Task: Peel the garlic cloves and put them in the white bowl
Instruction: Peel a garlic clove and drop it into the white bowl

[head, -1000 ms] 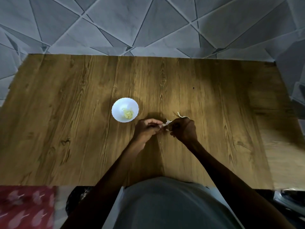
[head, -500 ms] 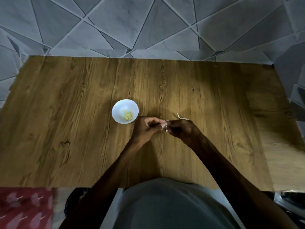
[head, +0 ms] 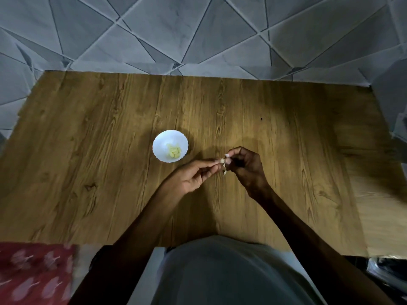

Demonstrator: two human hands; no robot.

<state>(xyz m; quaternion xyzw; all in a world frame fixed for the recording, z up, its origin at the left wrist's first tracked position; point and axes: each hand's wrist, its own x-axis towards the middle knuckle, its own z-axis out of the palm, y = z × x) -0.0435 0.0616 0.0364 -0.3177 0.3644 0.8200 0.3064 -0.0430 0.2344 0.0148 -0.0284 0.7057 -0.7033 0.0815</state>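
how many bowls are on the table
1: the small white scalloped bowl stands on the brown wooden table, up-left of the left hand, holding pale yellow peeled garlic pieces. No other bowl shows.

No readable text or labels, perhaps from dimness.

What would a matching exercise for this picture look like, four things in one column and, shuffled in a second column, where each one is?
Column A
1. white bowl
2. garlic clove
3. peeled cloves
4. red patterned cloth

Column B
a. bottom-left corner of the view
b. pinched between the left hand and right hand
c. standing on the wooden table, touching neither hand
d. lying inside the bowl

Pairs: 1-c, 2-b, 3-d, 4-a.
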